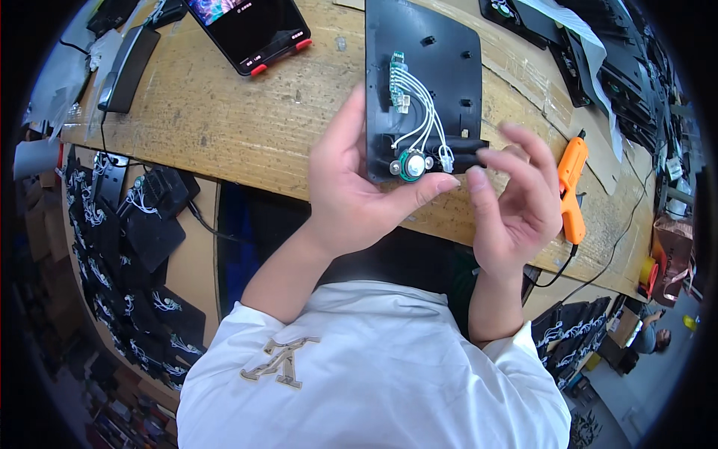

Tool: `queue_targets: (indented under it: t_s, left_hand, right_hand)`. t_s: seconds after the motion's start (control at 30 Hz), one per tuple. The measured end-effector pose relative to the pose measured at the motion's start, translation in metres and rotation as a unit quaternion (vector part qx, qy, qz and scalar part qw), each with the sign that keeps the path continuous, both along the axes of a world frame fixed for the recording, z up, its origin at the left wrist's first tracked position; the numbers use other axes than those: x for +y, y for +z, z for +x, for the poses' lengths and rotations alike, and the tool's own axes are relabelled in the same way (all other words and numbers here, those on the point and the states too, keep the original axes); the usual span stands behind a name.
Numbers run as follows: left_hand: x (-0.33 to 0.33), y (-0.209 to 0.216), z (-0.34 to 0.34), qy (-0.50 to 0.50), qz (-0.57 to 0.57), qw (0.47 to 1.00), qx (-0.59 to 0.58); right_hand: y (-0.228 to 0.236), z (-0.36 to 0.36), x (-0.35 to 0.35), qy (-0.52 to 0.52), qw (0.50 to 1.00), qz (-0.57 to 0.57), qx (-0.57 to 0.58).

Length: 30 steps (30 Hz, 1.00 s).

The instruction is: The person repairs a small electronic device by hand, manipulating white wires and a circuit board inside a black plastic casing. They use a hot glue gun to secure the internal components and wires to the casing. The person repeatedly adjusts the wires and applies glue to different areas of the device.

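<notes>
My left hand (348, 179) grips a black plastic panel (441, 75) by its lower left part, thumb across the bottom edge and fingers behind it. The panel is held up over the wooden table. On its face sits a narrow green circuit board (396, 82), joined by several white wires (430, 105) to a round green-rimmed part (413, 165) and a small white connector (446, 161) at the lower edge. Just right of that connector is my right hand (516, 202), its fingers bent and apart, with nothing visible between them. Its fingertips are close to the panel's lower right corner.
An orange glue gun (572, 187) with a black cord lies on the table (262, 135) at right. A phone (254, 34) rests on a red stand at the far side. More black panels with wires (161, 247) are stacked at lower left, others (576, 329) at lower right.
</notes>
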State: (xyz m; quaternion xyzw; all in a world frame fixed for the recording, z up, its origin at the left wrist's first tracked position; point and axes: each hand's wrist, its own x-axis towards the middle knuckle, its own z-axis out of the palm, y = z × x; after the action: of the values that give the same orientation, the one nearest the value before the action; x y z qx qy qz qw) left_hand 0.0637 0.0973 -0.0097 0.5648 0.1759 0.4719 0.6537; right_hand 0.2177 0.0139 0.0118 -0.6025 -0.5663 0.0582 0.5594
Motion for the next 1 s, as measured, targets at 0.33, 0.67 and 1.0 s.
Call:
queue_targets:
  t_s: [0.33,0.67,1.0]
  left_hand:
    - [-0.003,-0.001,-0.001,-0.004,-0.021,0.998,-0.051]
    - [0.001,-0.003,0.0,-0.027,-0.014,0.999,-0.041]
    - [0.001,-0.003,0.002,-0.026,0.006,1.0,-0.009]
  right_hand:
    - [-0.014,-0.002,0.002,0.133,0.985,-0.015,0.107]
    - [-0.022,-0.004,0.001,0.068,0.995,0.065,-0.012]
    - [-0.02,-0.007,-0.003,0.048,0.996,0.018,0.08]
